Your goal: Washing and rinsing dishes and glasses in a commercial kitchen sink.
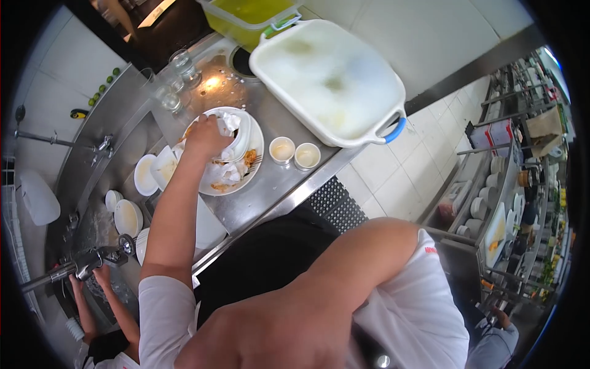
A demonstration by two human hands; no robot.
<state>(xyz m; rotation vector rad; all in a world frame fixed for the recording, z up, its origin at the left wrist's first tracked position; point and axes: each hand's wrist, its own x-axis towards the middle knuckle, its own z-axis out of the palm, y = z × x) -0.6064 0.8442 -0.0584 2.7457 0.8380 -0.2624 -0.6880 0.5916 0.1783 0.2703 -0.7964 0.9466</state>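
My left hand (208,138) reaches over a white bowl (240,148) stacked on a white oval plate (259,159). Its fingers dip into the bowl beside a crumpled white napkin (231,122); whether they grip anything is hidden. Food scraps (250,157), another crumpled napkin (228,173) and a fork (254,167) lie on the plate. Two small white cups (282,151) with pale residue stand right of it. A smeared white dish (165,167) sits to its left, partly behind my forearm. My right arm bends back towards me; my right hand (262,339) is blurred close to the camera.
A large white tub (396,92) of cloudy liquid stands on the steel counter, near a yellowish plastic container (251,14). Drinking glasses (183,64) stand by a round counter opening (242,62). Bowls (128,217) sit at the sink, where a co-worker's hands (102,276) are near a metal spray tap (90,264).
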